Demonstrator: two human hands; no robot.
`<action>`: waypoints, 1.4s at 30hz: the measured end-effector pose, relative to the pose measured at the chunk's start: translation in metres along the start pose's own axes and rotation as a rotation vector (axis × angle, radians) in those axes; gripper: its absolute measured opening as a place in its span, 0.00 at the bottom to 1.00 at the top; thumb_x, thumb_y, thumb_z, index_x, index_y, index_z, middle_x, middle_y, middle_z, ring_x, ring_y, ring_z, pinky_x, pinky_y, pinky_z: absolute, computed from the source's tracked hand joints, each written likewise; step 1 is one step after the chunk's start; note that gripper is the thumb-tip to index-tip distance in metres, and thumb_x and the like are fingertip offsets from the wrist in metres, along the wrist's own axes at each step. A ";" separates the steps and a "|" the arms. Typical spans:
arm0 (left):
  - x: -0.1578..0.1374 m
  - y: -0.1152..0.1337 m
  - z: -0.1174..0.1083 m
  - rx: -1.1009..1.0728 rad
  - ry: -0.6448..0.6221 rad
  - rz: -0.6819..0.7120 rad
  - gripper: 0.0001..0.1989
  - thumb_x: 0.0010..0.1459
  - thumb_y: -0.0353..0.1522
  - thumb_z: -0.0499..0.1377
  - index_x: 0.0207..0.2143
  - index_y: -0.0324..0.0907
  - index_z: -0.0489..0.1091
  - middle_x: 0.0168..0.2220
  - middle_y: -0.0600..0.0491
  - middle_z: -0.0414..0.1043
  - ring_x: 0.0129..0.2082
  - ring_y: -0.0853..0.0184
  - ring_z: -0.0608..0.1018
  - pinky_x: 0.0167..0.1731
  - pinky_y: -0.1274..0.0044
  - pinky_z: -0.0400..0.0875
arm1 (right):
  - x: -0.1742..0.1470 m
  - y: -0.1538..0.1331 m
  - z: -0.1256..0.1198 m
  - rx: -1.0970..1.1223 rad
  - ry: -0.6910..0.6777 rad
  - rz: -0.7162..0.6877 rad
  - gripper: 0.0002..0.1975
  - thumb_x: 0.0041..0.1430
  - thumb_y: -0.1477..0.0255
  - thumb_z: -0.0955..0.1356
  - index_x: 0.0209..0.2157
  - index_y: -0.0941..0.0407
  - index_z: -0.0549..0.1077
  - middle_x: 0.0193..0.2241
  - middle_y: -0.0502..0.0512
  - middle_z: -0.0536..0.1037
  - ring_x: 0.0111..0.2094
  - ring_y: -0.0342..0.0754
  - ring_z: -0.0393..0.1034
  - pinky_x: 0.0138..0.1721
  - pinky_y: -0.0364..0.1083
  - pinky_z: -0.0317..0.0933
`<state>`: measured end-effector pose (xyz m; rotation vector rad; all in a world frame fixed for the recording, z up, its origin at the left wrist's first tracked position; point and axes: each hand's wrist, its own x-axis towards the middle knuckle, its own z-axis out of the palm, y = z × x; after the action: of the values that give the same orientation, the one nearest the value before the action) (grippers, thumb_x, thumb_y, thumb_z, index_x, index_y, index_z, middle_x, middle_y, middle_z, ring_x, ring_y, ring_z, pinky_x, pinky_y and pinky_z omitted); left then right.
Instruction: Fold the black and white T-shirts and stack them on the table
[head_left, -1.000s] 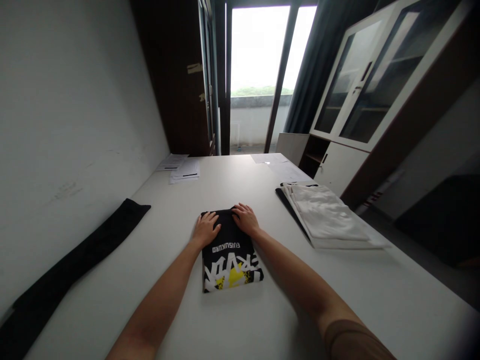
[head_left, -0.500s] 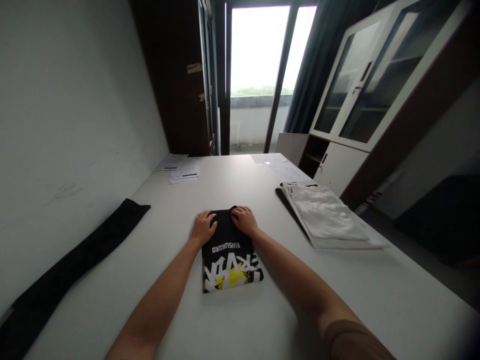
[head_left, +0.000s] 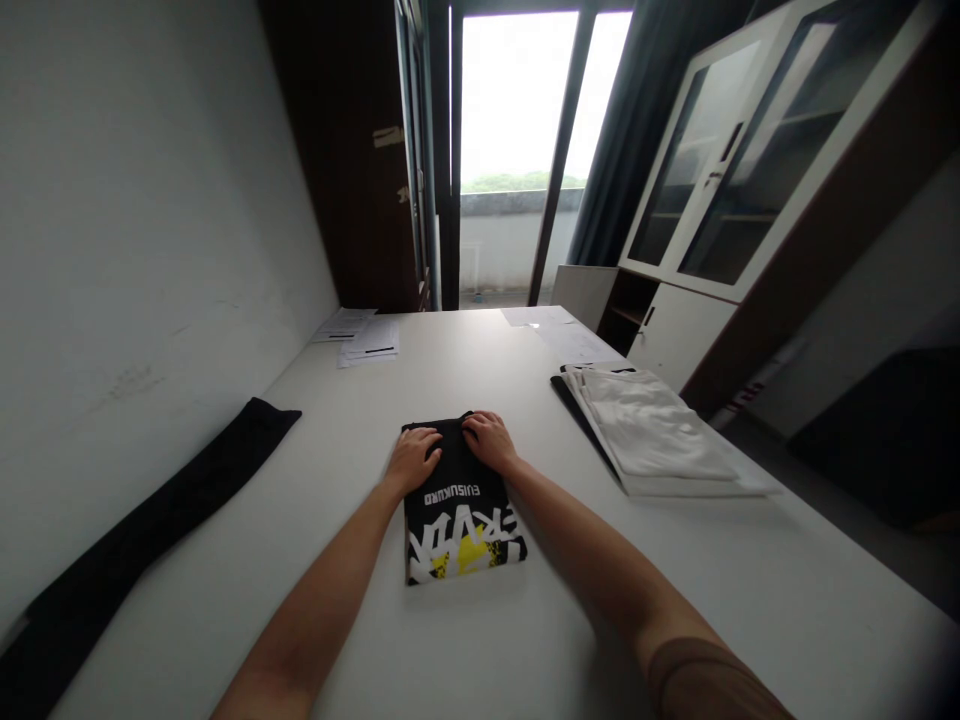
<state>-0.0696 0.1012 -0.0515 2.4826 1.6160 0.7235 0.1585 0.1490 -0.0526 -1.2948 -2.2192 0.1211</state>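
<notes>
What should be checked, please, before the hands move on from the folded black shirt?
1. Left hand flat on the shirt's far left corner: ok.
2. Right hand flat on its far right corner: ok.
3. Shirt folded into a compact rectangle, print side up: ok.
4. Far edge lying flat under the hands: cannot tell, the hands cover it.
5. Bare table around the shirt on all sides: ok.
6. Shirt apart from the white stack on the right and the black cloth on the left: ok.
</notes>
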 end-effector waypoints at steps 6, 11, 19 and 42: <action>0.000 -0.001 0.001 0.041 0.000 -0.058 0.18 0.68 0.37 0.54 0.57 0.48 0.73 0.62 0.51 0.70 0.64 0.59 0.66 0.68 0.61 0.52 | 0.000 -0.004 -0.003 0.044 -0.005 -0.101 0.10 0.67 0.70 0.66 0.46 0.50 0.79 0.48 0.54 0.80 0.55 0.51 0.67 0.64 0.53 0.51; 0.000 -0.004 0.005 0.084 0.012 -0.118 0.19 0.68 0.38 0.54 0.58 0.48 0.72 0.64 0.50 0.67 0.65 0.57 0.64 0.67 0.60 0.52 | 0.000 -0.002 0.000 0.019 -0.017 -0.064 0.10 0.67 0.70 0.67 0.46 0.50 0.79 0.47 0.54 0.80 0.54 0.52 0.68 0.63 0.53 0.52; 0.000 -0.007 0.004 0.127 0.049 -0.249 0.20 0.67 0.38 0.56 0.59 0.46 0.71 0.64 0.46 0.66 0.66 0.53 0.62 0.67 0.59 0.51 | -0.001 -0.002 0.000 0.051 0.007 -0.135 0.10 0.66 0.69 0.67 0.46 0.50 0.79 0.48 0.53 0.81 0.55 0.53 0.68 0.64 0.55 0.51; 0.000 -0.012 0.007 0.057 0.031 -0.083 0.18 0.66 0.38 0.57 0.56 0.49 0.74 0.63 0.50 0.67 0.66 0.55 0.63 0.68 0.58 0.50 | -0.001 0.002 0.004 -0.002 0.012 -0.080 0.09 0.67 0.69 0.67 0.45 0.50 0.80 0.50 0.54 0.80 0.57 0.53 0.66 0.62 0.54 0.53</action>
<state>-0.0770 0.1078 -0.0620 2.4373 1.7623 0.7191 0.1578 0.1500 -0.0573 -1.2025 -2.2579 0.0811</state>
